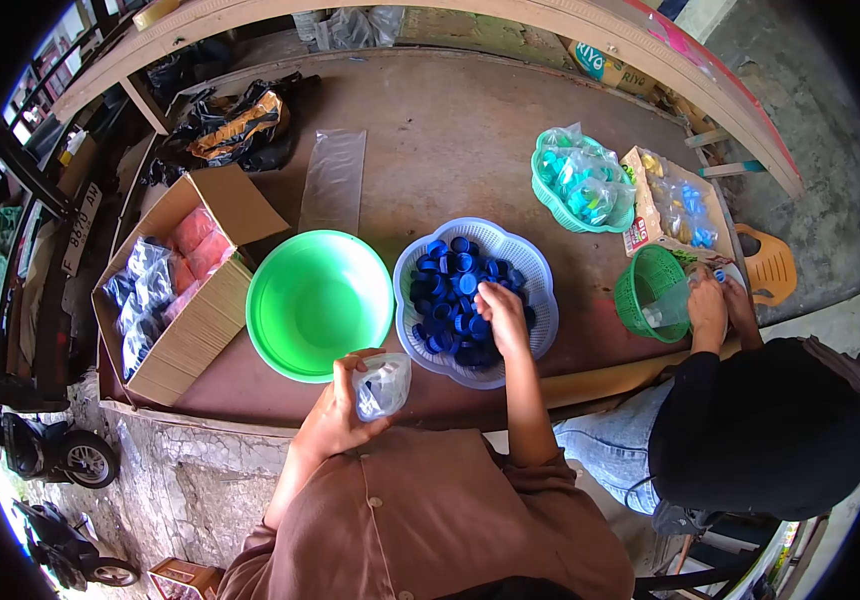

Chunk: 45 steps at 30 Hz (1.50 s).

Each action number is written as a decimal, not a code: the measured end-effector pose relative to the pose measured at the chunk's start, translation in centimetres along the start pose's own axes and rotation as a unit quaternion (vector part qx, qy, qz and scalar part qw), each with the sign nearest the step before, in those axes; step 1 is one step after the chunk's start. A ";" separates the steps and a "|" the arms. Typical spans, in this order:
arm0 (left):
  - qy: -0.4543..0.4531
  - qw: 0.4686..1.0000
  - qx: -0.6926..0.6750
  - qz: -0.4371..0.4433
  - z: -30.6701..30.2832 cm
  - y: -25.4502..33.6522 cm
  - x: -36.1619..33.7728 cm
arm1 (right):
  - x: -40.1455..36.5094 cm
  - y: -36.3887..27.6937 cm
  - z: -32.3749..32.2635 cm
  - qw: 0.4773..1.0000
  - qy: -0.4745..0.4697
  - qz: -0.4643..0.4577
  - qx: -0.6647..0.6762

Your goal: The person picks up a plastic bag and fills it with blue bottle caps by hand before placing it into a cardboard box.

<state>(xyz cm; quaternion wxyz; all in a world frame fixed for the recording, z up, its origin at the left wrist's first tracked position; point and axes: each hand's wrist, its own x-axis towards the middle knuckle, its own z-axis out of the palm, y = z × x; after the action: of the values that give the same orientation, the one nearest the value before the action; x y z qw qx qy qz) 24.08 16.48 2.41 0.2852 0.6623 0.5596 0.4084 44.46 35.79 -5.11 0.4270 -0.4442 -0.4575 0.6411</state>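
Note:
My left hand (pixel 341 408) is closed around a clear plastic bag (pixel 384 387), held upright near my chest. Something bluish shows faintly through the bag, but I cannot make out how much is inside. Over the pale blue, scallop-edged basket (pixel 542 340), my right hand (pixel 502 312) has its fingers pinched together at the heap of dark blue bottle caps (pixel 445 285). Whatever lies between those fingertips is hidden. Left of the basket stands a bright green plastic basin (pixel 315 300) with nothing visible inside it.
An open cardboard box (pixel 185 345) holds bags of red and dark blue pieces. Clear plastic sheeting (pixel 333 180) and black plastic (pixel 240 130) lie behind. At right are a turquoise basket (pixel 590 222), a low carton (pixel 720 215) and a co-worker (pixel 760 430) handling a bag by a green basket (pixel 630 300).

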 end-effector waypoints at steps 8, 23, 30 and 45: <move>-0.005 0.999 0.014 -0.031 0.2 0.2 0.3 | -6.4 -5.2 3.6 0.990 -0.121 -0.077 -0.006; -0.008 0.999 0.002 -0.044 0.3 -1.1 -0.8 | 3.2 -2.0 1.0 0.722 0.019 -0.343 -0.600; 0.012 1.000 -0.002 -0.021 0.2 -1.2 -0.9 | 3.5 -1.2 -0.2 0.741 0.010 -0.308 -0.596; 0.023 0.999 0.008 -0.023 0.1 -0.6 -0.6 | 3.9 -0.2 0.5 0.996 0.070 -0.003 -0.061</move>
<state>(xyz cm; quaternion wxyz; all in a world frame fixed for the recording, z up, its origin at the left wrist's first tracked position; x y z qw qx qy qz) 23.82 15.98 1.75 0.2762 0.6422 0.5841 0.4124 43.07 39.43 -5.53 0.4321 -0.5123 -0.4659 0.5778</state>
